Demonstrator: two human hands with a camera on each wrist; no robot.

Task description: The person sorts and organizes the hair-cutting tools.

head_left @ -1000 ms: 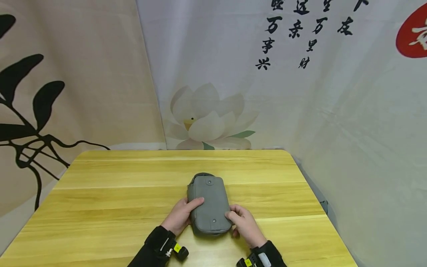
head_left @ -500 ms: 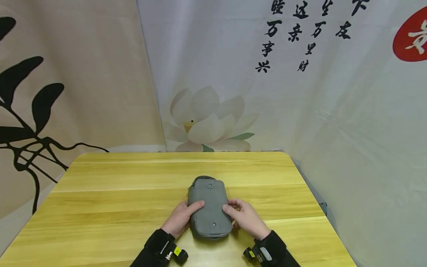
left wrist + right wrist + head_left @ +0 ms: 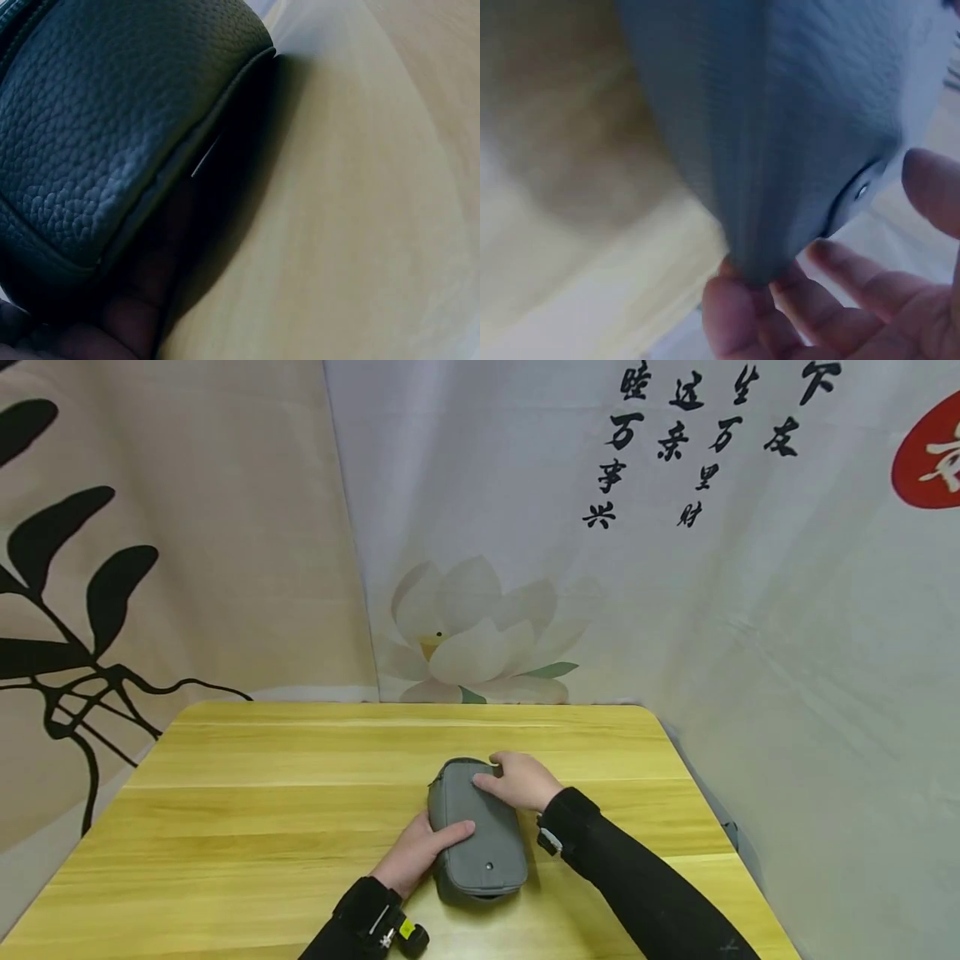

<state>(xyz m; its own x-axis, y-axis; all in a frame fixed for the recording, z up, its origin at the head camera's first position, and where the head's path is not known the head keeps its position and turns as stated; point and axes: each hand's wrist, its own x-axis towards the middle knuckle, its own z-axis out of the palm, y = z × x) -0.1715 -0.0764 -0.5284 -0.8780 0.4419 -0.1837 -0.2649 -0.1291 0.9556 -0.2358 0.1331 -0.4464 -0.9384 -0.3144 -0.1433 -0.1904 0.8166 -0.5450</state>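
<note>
A grey leather-like pouch (image 3: 491,847) with rounded corners and a metal snap near its close end lies on the table, its close end tilted slightly up. My left hand (image 3: 418,853) grips its left side, thumb across the top; in the left wrist view the fingers (image 3: 131,322) reach under the pouch's lower edge. At the pouch's far right corner is my right hand (image 3: 521,782), thumb over the top face. The right wrist view has its fingers (image 3: 817,307) curled against the pouch's end, beside a tab with a snap. What lies under the pouch is hidden.
The wooden table (image 3: 300,777) has rounded far corners and stretches out on all sides of the pouch. Behind it hangs a cloth backdrop (image 3: 480,485) printed with a lotus, dark leaves and writing.
My right hand has moved from the pouch's right side up to its far right corner, covering the far snap. The left hand keeps its grip on the left side.
</note>
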